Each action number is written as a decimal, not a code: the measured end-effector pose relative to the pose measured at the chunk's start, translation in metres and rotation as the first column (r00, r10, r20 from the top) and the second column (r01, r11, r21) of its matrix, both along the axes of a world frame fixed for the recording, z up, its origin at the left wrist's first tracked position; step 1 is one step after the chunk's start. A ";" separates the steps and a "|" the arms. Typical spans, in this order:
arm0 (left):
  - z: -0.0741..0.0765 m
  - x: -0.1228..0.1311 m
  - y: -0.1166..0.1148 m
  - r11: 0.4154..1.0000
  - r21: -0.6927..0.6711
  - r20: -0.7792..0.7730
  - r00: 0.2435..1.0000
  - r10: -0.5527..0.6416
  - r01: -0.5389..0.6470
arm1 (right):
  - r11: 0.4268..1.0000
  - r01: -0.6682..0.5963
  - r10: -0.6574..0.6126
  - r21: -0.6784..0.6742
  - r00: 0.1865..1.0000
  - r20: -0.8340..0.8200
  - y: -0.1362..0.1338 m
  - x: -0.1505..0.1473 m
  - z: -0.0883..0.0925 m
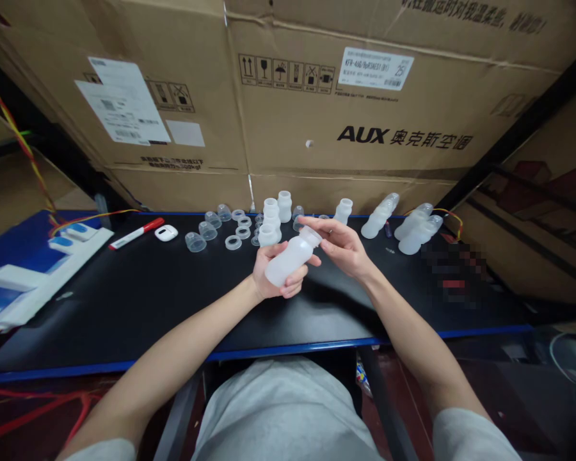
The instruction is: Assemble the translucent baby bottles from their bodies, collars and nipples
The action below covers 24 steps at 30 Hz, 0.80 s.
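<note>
My left hand is wrapped around the body of a frosted white baby bottle, which tilts up to the right above the table. At its mouth sits a translucent screw ring. Fingers and thumb of my right hand curve around that ring from the right. Several open baby bottles stand behind my hands, and one more bottle is beyond my right hand. To the left lie clear domed caps and loose screw rings. Small clear teats beside them are partly hidden.
Several capped bottles lean or stand at the right rear. A red and white marker, a small white device and a white power strip lie left. A large cardboard box walls off the back of the black table.
</note>
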<state>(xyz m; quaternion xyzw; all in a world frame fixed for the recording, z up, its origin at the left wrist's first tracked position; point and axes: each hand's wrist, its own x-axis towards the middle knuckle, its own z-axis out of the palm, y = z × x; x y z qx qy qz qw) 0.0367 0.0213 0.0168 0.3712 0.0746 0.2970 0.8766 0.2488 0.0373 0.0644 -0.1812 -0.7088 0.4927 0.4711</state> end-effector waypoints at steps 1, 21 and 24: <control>0.001 0.000 0.000 1.000 0.014 -0.006 1.000 0.009 -0.009 | 1.000 -0.011 0.010 -0.014 1.000 -0.011 0.001 0.000 -0.001; -0.003 0.006 0.001 0.987 0.122 -0.153 0.981 0.121 -0.103 | 0.861 0.507 -0.507 -0.049 0.862 0.001 0.049 0.023 -0.022; -0.006 0.013 -0.001 0.961 0.212 -0.264 0.936 0.233 -0.180 | 0.722 0.674 -0.687 0.156 0.672 0.278 0.071 0.046 -0.034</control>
